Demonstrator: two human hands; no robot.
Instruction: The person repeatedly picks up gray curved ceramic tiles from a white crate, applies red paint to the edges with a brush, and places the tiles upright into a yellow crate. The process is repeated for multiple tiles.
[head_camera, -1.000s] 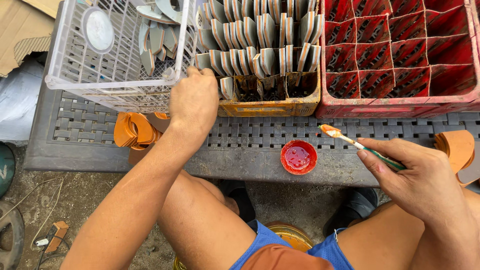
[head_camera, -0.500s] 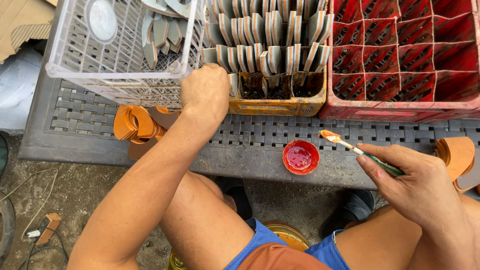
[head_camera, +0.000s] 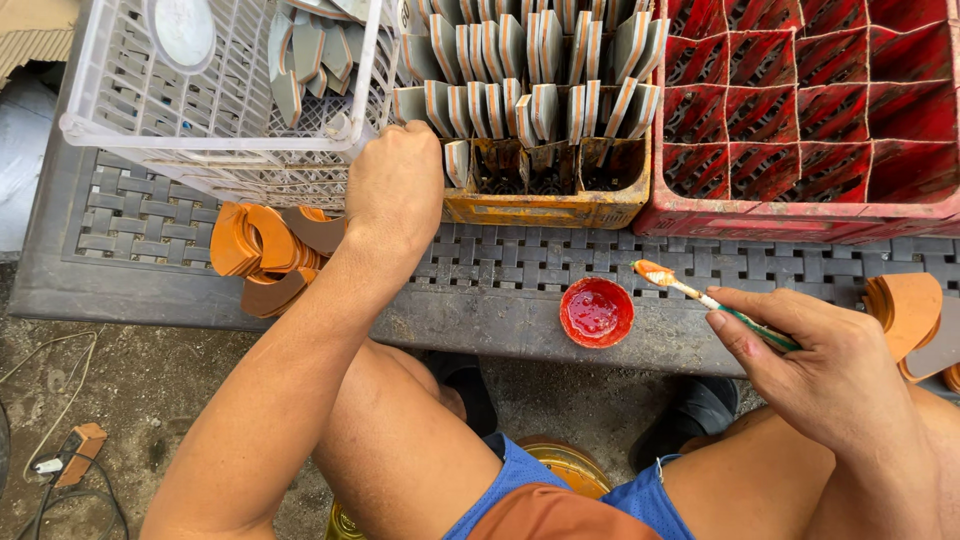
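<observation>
Two bare hands worked over a dark woven-pattern plastic worktop (head_camera: 520, 275). The left hand (head_camera: 395, 185) was clenched into a fist at the front edge of the white plastic lattice crate (head_camera: 130, 120), beside the orange compartment crate of grey-and-orange flat pieces (head_camera: 545, 205); whether it gripped anything could not be told. The right hand (head_camera: 830, 365) pinched a thin green-handled brush with an orange-coated tip (head_camera: 700, 297), its tip just beside the small round red dish of paint (head_camera: 596, 312).
</observation>
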